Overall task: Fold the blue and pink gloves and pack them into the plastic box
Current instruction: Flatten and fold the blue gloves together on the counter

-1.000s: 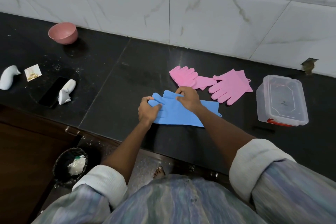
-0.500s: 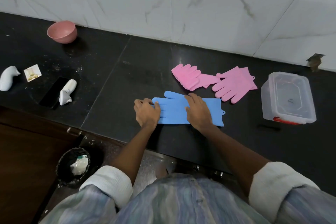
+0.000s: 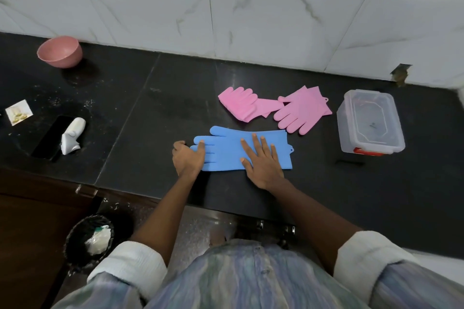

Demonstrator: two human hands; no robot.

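I see the blue gloves (image 3: 233,150) lying flat on the black counter (image 3: 155,118), directly under both hands, with the long axis running left to right: fingertips toward my left, cuff and its small hanging tab toward my right. They look like one flat stack; I cannot tell whether there are one or two layers. My left hand (image 3: 188,158) sits at the fingertip end, fingers curled with the thumb pressed on top of the blue fingers, seemingly pinching that end. My right hand (image 3: 262,160) is spread flat and open, palm down on the wrist part, grasping nothing, only pinning it. So the end to be folded lies nearer the left hand, and I judge the fold would carry it rightward over the flat right hand's side, along that long axis. The two pink gloves (image 3: 276,108) lie just behind, near but apart from the blue, unfolded. The plastic box (image 3: 369,123) stands to the right, well clear of the cuff, its lid apparently on. The counter's front edge is close below the gloves; open room lies left and right.
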